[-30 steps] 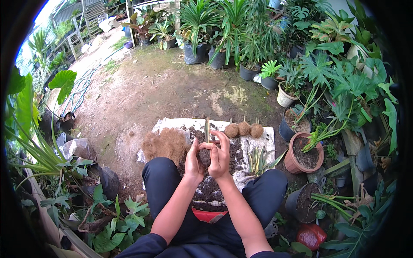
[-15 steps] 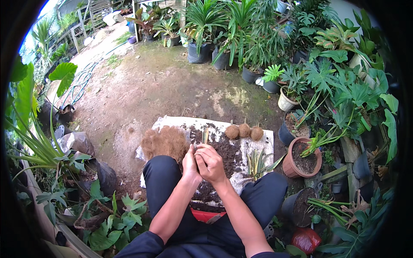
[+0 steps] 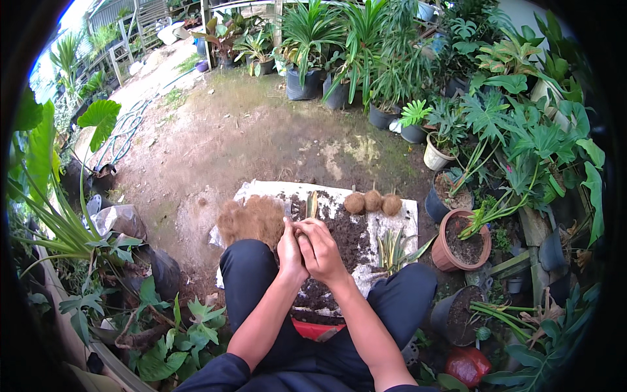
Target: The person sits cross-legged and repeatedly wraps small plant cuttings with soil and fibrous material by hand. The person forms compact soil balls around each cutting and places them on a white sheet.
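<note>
My left hand (image 3: pixel 291 250) and my right hand (image 3: pixel 319 248) are closed together, palms facing, over the near part of a white sheet (image 3: pixel 384 225). The fingers curl around something that they hide; I cannot make out what it is. Just beyond the fingertips a yellow-edged leaf piece (image 3: pixel 313 204) points upward; whether it is held or lies on the sheet, I cannot tell. Dark soil (image 3: pixel 346 238) is spread over the sheet. Left of my hands lies a heap of brown fibre (image 3: pixel 251 220). Several round fibre-covered balls (image 3: pixel 373 200) sit in a row at the far right.
Yellow-edged leaf cuttings (image 3: pixel 392 251) lie at the sheet's right side. A terracotta-coloured pot (image 3: pixel 461 240) and other potted plants line the right. Something red (image 3: pixel 316 330) shows between my knees. A coiled hose (image 3: pixel 124 134) lies far left on the bare ground.
My hands stay closed together, with only a slight shift of the fingers. The whole view has moved a little, so the surroundings sit slightly lower and further right.
</note>
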`<state>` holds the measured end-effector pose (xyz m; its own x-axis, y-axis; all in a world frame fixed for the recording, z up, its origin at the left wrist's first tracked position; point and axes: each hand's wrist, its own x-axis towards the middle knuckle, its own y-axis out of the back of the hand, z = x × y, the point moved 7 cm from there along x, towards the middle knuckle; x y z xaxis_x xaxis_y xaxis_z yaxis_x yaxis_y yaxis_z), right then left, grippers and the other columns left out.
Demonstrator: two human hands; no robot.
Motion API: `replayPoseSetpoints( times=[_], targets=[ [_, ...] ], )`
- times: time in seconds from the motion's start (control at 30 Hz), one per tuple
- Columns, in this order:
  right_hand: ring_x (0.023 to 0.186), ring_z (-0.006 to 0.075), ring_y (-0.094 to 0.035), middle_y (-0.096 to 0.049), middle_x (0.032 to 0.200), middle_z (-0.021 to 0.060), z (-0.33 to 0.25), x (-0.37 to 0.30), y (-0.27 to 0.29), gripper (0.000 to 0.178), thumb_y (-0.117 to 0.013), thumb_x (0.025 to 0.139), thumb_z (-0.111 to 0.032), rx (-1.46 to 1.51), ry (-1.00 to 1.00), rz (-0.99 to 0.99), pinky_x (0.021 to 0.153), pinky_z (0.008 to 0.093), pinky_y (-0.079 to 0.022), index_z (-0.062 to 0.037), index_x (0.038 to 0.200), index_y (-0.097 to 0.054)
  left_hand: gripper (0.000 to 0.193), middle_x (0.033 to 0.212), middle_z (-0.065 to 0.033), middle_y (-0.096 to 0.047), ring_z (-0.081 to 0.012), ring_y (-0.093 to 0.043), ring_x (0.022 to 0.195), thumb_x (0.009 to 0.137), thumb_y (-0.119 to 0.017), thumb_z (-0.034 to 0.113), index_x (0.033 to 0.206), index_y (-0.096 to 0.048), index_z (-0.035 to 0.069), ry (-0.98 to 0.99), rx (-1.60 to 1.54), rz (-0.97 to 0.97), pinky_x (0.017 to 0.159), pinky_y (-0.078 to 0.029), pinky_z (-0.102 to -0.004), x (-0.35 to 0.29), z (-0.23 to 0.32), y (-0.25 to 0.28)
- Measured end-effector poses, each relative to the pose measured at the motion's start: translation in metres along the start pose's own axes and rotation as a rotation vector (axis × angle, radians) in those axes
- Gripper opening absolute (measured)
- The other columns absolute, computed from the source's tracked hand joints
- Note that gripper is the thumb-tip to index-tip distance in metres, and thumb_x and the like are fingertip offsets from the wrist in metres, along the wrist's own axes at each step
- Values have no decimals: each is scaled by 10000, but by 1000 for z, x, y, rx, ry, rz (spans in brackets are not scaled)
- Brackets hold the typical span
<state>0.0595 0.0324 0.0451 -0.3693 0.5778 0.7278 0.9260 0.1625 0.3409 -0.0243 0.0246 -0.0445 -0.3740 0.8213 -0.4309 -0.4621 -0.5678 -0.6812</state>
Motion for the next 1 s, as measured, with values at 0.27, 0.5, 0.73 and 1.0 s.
replayPoseSetpoints(
  times=[0.27,0.5,0.73,1.0],
  targets=[
    [1063,346,-580,-656,955,157,6,-3,-1,205,-558,855,-70,-15,-42,-23,928,428,-470,-1,1012,-672,466,842,-5,-527,-133,-540,827,1030,-346,523,904,-560,129,-39,-152,-180,735,-472,-315,24,-22,4],
    [1094,349,-590,-673,1054,160,-7,2,12,268,-545,883,-144,-221,44,-41,968,455,-428,-1,1075,-666,573,1048,-82,-591,-202,-593,1001,1013,-294,584,1091,-562,84,46,-64,-251,862,-514,-358,9,-17,-7],
    [1124,296,-638,-715,889,126,-8,-4,13,169,-598,865,-135,-231,68,109,977,451,-391,-2,859,-702,640,1044,-124,-617,-232,-620,999,1011,-263,593,1104,-566,37,60,-47,-259,879,-520,-360,12,-18,-13],
    [1184,316,-571,-704,978,92,9,-3,16,241,-610,900,-284,-59,-59,63,1048,473,-317,-69,876,-718,555,1087,-81,-616,-195,-627,1016,997,-373,564,1152,-577,71,243,-51,-320,880,-544,-359,-15,-11,-22]
  ],
)
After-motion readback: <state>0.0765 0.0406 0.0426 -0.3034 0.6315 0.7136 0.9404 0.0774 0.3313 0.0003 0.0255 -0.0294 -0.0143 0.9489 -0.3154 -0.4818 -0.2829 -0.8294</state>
